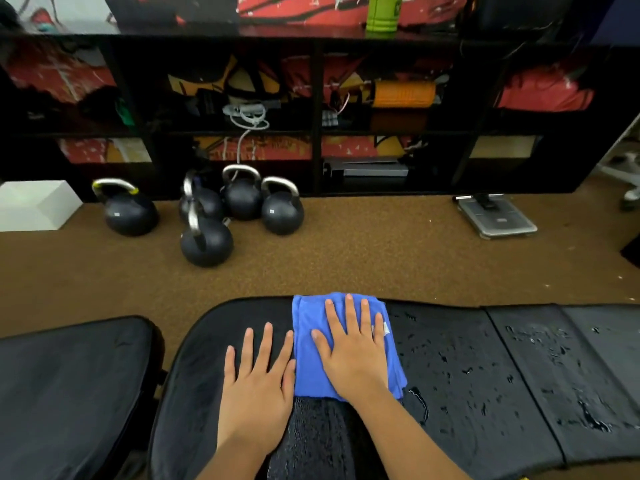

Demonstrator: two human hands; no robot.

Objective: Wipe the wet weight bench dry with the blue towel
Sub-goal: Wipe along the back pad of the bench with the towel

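Nearest: black padded vinyl weight bench [485, 368] runs left-right across the bottom of view, w/ a separate black pad section [69, 393] at far left. Left hand [258, 379] lies flat on bare bench surface, fingers straight & spread, palm down, holding nothing. Right hand [353, 351] lies flat on the folded blue cloth towel [308, 358], fingers straight & slightly spread, pressing it onto the bench. Towel sits mid-bench, reaching the far edge; left hand's thumb side is just beside the towel's left edge. Water droplets [554, 375] & streaks cover the bench right of the towel; the area under & left of the left hand looks mostly dry.

Beyond bench: brown speckled floor [381, 254]. Five black kettlebells w/ silver handles [242, 199] clustered on the floor left of centre, a white block [34, 206] at far left, a flat grey scale [498, 216] to the right.

Farthest: black cubby shelf unit [317, 116] along the wall, holding an orange foam roller [403, 93] & a coiled white cord [247, 116]; green foam roller [382, 12] stands on top.
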